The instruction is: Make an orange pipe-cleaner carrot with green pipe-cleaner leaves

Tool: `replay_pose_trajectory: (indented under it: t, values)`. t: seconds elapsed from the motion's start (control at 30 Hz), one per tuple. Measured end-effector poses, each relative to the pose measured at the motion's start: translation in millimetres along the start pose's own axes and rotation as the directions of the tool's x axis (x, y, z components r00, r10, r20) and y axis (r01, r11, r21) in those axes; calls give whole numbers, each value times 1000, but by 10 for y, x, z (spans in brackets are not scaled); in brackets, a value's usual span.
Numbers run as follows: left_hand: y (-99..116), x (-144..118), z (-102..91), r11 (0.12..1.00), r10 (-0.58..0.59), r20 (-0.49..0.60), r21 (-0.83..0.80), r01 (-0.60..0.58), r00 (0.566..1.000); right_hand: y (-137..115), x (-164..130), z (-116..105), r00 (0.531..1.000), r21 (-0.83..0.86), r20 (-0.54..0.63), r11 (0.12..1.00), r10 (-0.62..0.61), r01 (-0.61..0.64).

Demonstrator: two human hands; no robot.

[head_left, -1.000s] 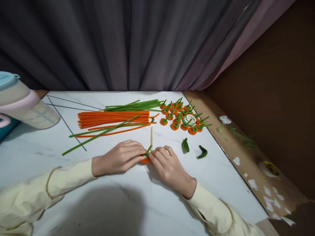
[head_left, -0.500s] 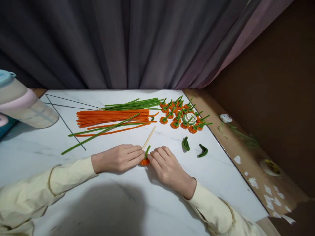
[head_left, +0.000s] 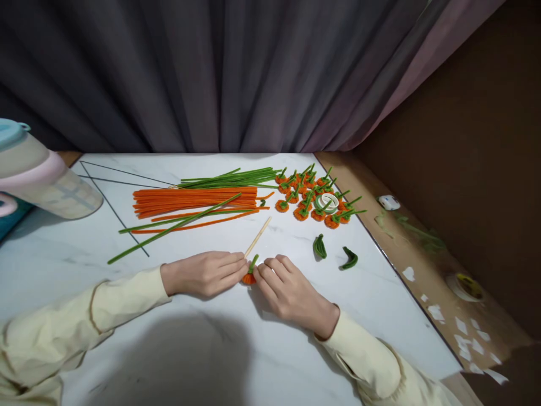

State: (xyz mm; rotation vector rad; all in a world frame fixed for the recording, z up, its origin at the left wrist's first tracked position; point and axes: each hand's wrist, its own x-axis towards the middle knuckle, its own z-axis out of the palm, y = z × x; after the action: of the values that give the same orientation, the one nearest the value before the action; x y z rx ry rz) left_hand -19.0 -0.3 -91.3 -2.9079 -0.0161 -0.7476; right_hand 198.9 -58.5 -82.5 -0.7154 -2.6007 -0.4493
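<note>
Between my two hands sits a small orange pipe-cleaner pumpkin point(head_left: 248, 278) with a green stem point(head_left: 253, 261) pointing up. My left hand point(head_left: 211, 273) has its fingers pressed together and pinches the pumpkin's left side. From the other side my right hand point(head_left: 285, 287) pinches it with curled fingers. A thin wooden stick point(head_left: 258, 235) slants up and away from my left fingertips; whether they touch it I cannot tell. To the right of my right hand lie two dark green folded pipe-cleaner pieces, one upright point(head_left: 320, 246) and one curved point(head_left: 349, 258).
Beyond my hands lie a bundle of orange pipe cleaners point(head_left: 194, 202), green pipe cleaners point(head_left: 232, 178) and several finished pumpkins point(head_left: 301, 212) with tape rolls point(head_left: 328, 202) among them. A large cup point(head_left: 51, 180) stands at left. Paper scraps point(head_left: 462, 341) and another tape roll point(head_left: 467, 286) are at right.
Almost nothing differs. The whole view has shifted slightly, and the green stem leans a little lower between my fingers. Both hands keep their hold on the pumpkin.
</note>
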Motion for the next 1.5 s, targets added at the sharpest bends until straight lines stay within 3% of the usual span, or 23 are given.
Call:
replay_pose_trajectory:
  t: [0.3,0.6,0.97,1.27,1.5]
  values:
    - [22,14,11,994,-46,92,-95,55,995,10,-21,16,992,-61,18,991,-121,122]
    - [-2,24,13,974,-133,86,-171,147,987,33,-51,50,995,-20,59,996,-85,86]
    - [30,103,-2,885,-211,17,-420,198,977,10,-36,65,993,242,51,963,111,-120]
    - [44,118,-59,876,-204,54,-436,207,977,5,-41,81,960,390,-34,888,279,-244]
    - [95,129,-25,875,-225,-32,-445,188,974,-39,-7,60,955,416,-72,879,288,-234]
